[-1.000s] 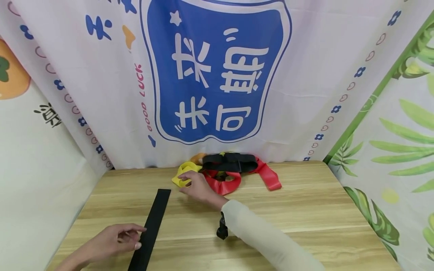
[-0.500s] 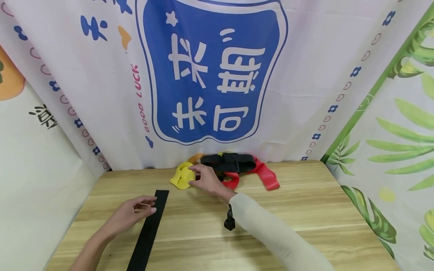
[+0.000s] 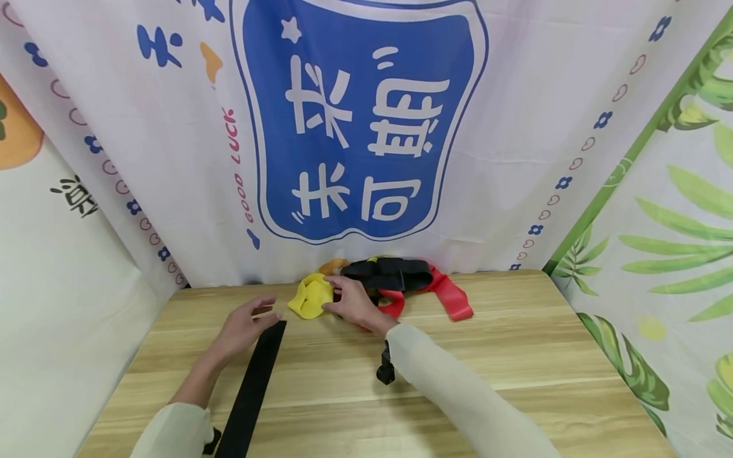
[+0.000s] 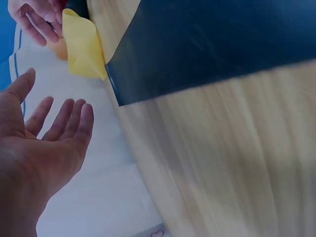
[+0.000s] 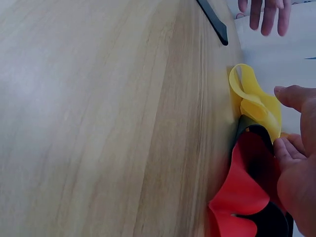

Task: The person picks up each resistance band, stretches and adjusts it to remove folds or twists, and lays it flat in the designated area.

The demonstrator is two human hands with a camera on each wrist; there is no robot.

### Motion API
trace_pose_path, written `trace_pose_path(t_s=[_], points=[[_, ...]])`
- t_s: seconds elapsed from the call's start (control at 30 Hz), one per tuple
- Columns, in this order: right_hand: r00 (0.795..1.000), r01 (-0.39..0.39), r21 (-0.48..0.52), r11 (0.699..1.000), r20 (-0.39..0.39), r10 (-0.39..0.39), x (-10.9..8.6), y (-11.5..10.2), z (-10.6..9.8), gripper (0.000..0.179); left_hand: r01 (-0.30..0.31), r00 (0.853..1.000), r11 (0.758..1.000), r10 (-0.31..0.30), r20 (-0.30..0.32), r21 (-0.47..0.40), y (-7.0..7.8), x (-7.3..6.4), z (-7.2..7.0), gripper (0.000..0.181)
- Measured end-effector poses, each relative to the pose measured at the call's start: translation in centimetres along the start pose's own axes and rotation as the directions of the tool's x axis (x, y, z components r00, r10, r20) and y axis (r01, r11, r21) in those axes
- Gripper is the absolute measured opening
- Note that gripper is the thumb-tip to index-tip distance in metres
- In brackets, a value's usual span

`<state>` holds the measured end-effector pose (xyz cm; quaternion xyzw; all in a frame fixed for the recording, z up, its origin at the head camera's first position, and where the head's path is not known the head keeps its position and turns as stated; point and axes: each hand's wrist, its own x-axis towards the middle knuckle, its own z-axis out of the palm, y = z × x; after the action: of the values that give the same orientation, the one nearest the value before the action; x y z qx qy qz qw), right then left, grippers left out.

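Note:
A flat yellow band [image 3: 311,300], loosely folded, lies at the back of the table. My right hand [image 3: 356,303] is at its right side; in the right wrist view the thumb and fingers [image 5: 285,150] are spread at the band's edge, and I see no firm grip. My left hand [image 3: 243,327] hovers over the far end of a long black strip [image 3: 254,388] laid flat on the table. Nothing is in that hand, its fingers [image 4: 61,121] loosely spread in the left wrist view. Beside the yellow band, partly behind my right hand, lies a red band [image 5: 242,187].
A black looped band [image 3: 389,277] rests on the red one against the back curtain [image 3: 487,210], and a red tail [image 3: 452,296] reaches out to the right. Something orange [image 3: 332,267] shows behind the yellow band. The wooden table [image 3: 515,356] stretches toward me.
My left hand has moved forward along the black strip to its far end. The right hand has shifted slightly right, from over the yellow band to its right side.

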<state>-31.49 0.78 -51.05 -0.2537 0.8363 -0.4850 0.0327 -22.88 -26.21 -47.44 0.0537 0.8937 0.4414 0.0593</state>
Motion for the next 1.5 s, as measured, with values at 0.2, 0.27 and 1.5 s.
trace_pose_path(t_s=[0.2,0.27,1.5], points=[[1.000,-0.025,-0.038,0.999,-0.014,0.025,0.0,0.6,0.2,0.065,-0.018,0.999,1.000,0.018,-0.034,-0.014,-0.7,2.6,1.5,0.061],[0.999,-0.036,-0.040,0.999,-0.022,0.035,-0.1,0.8,0.3,0.063,-0.027,0.999,1.000,0.027,-0.037,-0.001,-0.8,3.2,2.0,0.063],[0.992,0.008,-0.037,0.999,-0.122,-0.013,-1.1,2.1,-0.2,0.020,0.015,0.992,1.000,-0.013,-0.124,0.014,0.5,6.1,5.7,0.052]])
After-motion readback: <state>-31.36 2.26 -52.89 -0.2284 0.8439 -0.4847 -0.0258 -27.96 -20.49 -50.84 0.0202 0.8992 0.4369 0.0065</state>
